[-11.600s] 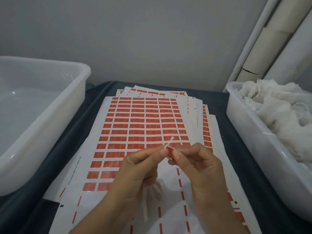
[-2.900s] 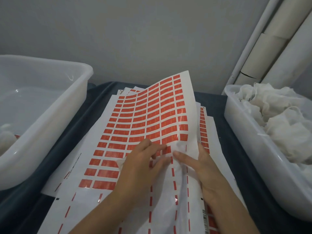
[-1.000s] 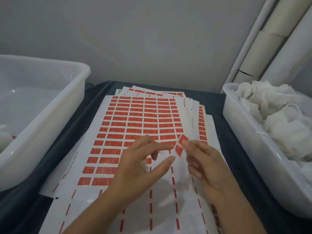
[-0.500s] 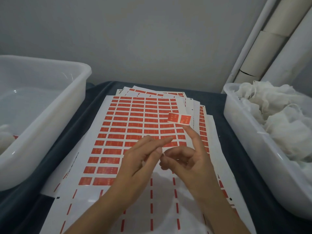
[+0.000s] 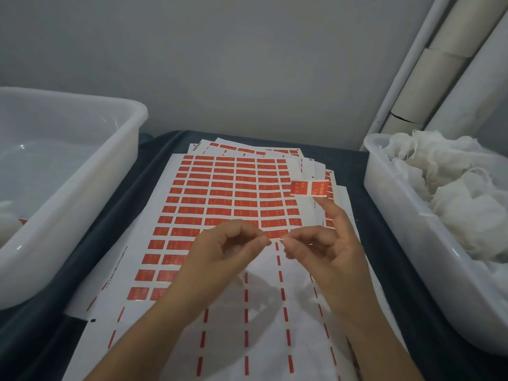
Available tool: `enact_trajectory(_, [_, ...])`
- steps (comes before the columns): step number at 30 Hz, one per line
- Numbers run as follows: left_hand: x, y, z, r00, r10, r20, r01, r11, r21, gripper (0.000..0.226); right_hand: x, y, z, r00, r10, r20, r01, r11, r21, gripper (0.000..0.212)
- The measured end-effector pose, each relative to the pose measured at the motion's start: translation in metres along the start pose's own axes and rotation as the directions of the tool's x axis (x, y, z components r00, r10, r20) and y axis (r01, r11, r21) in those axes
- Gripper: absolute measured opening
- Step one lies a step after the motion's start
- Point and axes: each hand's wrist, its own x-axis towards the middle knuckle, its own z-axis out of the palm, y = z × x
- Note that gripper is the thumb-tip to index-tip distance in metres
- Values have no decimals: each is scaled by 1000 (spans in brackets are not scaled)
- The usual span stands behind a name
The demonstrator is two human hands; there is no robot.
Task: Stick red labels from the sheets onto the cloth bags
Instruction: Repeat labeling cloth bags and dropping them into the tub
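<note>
2 white plastic tubs flank your work: the left tub (image 5: 68,171) sits beside the sheets and shows a small pale lump with a trace of red at its near left corner, while the right tub (image 5: 406,243) is heaped with white cloth bags (image 5: 453,193). Between them, on the dark cloth-covered table (image 5: 390,298), lies your fanned stack of label sheets (image 5: 220,193); the top sheet carries rows of red labels across its far part, and its near part is peeled bare, leaving only thin red dashes on white backing. Your left hand (image 5: 220,259) hovers over the middle of that sheet with its fingers curled and the thumb and forefinger pressed together at the tip. Your right hand (image 5: 327,251) meets it just beside, thumb and a finger likewise pinched; a thin pale sliver shows between the 2 pinches, but you cannot tell what it is. A peeled red label (image 5: 309,187), a pair of red squares joined side by side, clings to the raised forefinger of your right hand, held above the right edge of the sheets.
</note>
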Motion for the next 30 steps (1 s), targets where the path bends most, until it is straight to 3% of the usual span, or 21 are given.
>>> enact_trajectory(3, [1,-1,0,997,-69,-40,66,995,-70,3,1,-2,-2,998,13,-58,-12,1000,20,41])
enact_trajectory(5, [1,-4,0,997,-63,-46,61,996,-58,13,1,-6,-6,994,48,-98,-42,997,63,32])
enact_trajectory(8, [0,-3,0,999,-47,-20,46,999,-8,16,-1,-10,-6,997,32,75,-40,993,110,22])
enact_trajectory(11, [0,-2,0,1000,-25,-1,25,999,28,20,-3,-7,1,973,41,227,-52,998,44,21])
enact_trajectory(23, [0,-1,1,999,-44,-7,44,999,23,18,-1,0,-3,985,-2,173,6,1000,-23,15])
enact_trajectory(30, [-1,2,0,996,-84,33,84,996,3,15,-2,4,0,986,-74,152,97,984,-151,9])
